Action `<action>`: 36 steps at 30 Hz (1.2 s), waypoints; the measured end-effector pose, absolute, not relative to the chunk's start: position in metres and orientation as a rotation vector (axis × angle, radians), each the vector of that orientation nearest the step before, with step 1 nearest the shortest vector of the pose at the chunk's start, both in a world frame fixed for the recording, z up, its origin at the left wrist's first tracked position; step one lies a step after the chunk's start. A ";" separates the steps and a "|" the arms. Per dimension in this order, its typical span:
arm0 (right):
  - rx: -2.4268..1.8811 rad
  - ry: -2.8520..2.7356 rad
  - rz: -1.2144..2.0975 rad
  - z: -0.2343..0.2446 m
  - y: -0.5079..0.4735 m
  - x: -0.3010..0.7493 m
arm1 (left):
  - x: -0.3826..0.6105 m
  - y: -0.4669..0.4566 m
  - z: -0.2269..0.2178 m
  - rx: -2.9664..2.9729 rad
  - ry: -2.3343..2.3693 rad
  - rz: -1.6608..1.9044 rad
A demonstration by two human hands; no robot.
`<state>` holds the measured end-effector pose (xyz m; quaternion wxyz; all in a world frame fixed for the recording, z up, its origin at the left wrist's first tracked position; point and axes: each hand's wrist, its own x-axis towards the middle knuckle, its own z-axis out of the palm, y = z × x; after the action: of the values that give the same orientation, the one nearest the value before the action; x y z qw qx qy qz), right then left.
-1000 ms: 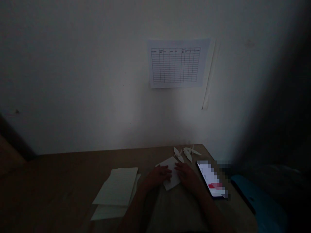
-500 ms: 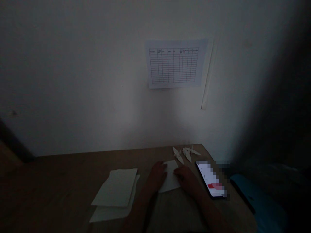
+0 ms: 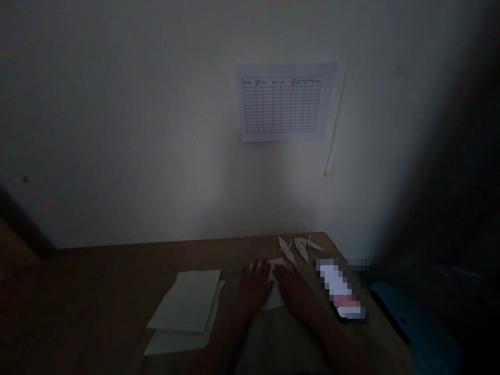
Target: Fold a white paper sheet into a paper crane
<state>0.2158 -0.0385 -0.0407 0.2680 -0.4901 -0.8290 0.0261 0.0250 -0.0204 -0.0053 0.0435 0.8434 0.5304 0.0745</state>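
In dim light a white sheet of folding paper [image 3: 275, 299] lies on the wooden table [image 3: 117, 281]. My left hand [image 3: 255, 288] lies flat on its left part with fingers stretched forward. On the paper's right part rests my right hand [image 3: 291, 285], also flat and touching the left hand's side. Most of the sheet is hidden under both palms. Two or three finished white paper cranes [image 3: 297, 248] stand just beyond the hands near the table's back edge.
A stack of white paper sheets [image 3: 187, 308] lies to the left of my hands. A lit phone [image 3: 340, 290] lies to the right, with a blue object [image 3: 414, 325] past it. A printed table sheet [image 3: 283, 101] hangs on the wall.
Both hands have slid together over the paper and now lie flat side by side, covering more of it. The sheet looks narrower than a second ago.
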 end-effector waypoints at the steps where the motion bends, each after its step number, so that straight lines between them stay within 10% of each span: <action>1: -1.335 -2.237 0.069 -0.040 -0.038 0.216 | 0.025 -0.021 -0.006 2.570 1.657 0.220; 36: -1.070 -2.136 0.626 -0.029 -0.045 0.246 | -0.033 -0.023 0.007 2.354 1.111 0.321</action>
<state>0.2459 -0.0447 -0.0293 0.3297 -0.4092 -0.8165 0.2392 -0.0330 -0.0227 0.0072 0.2566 0.8674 0.4095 0.1184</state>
